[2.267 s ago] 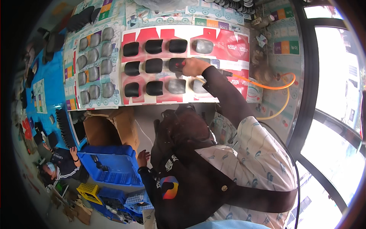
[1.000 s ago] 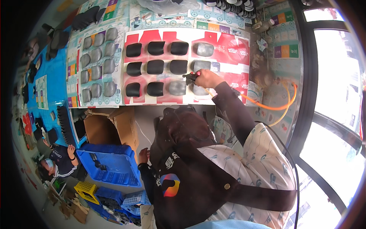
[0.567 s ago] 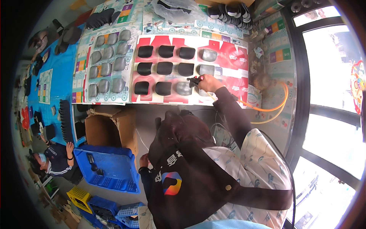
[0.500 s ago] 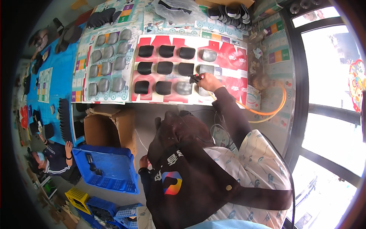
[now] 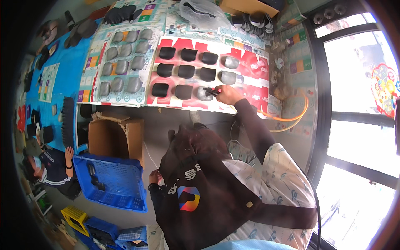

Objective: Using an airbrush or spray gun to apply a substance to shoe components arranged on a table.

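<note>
R hand (image 5: pixel 228 95): fingers wrapped around a black hand tool (image 5: pixel 212 91), grip looks firm, finger detail too small to confirm. Tool is above the front row of the red-and-white card sheet (image 5: pixel 256 71), nose over a grey pad (image 5: pixel 203 95); contact or small gap, we can't tell. L hand (image 5: pixel 154 176): low, beside the blue crate (image 5: pixel 139 189), partly hidden behind the apron; we see nothing in it, finger spread n/a.

Handling, our est.: tool is rigid, prob. light-to-med wt. Orange hose (image 5: pixel 279 119) trails off to our right, seems to feed the tool (joint hidden by hand/sleeve), so expect some drag at the wrist. Best hold = rear body, as now; keep fingers off the nose. Slack in the hose loop looks OK.

Pads: thin-ish curved shells, prob. v. light, semi-stiff w/ a bit of flex, so easy to nudge out of row. Grey ones look slick; black pads (image 5: pixel 186 71) look matt. Wet or tacky? Can't tell, so treat faces as no-touch. If lifting, pinch opp. edges w/ thumb + fingertip, min. force; no squeeze across the dome. Breakage risk prob. low, smudge risk higher. Gaps btwn pads allow fingertip access.
</note>
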{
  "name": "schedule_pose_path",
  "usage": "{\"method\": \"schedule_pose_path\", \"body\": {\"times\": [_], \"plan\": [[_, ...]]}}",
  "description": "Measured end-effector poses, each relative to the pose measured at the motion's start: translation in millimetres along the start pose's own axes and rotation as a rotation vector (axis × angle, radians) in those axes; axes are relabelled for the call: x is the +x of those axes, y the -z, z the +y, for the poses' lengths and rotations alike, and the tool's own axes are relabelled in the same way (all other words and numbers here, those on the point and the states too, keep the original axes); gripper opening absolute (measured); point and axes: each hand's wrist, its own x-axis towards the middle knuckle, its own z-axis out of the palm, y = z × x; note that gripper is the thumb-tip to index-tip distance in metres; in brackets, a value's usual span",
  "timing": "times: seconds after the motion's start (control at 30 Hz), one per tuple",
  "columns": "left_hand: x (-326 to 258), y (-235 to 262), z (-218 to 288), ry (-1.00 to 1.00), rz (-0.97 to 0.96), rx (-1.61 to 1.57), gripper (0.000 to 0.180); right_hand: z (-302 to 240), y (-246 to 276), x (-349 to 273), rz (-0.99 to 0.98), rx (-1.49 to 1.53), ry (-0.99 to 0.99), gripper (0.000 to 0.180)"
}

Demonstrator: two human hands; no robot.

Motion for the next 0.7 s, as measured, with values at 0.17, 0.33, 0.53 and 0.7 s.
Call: {"method": "schedule_pose_path", "body": {"times": [0.17,0.33,0.53,0.7], "plan": [[-5,7,-3,0.553,0.130,-0.432,0.031,-39,-24,-28,0.151,0.019,0.114,0.034],[-16,11,-25,0.507,0.068,-0.486,0.032,-78,-72,-35,0.204,-0.040,0.188,0.026],[-43,22,-68,0.529,0.038,-0.570,0.035,-76,-106,-22,0.245,-0.096,0.165,0.034],[-68,33,-99,-0.046,-0.204,-0.230,0.038,-74,-106,-22,0.301,-0.134,0.229,0.031]]}}
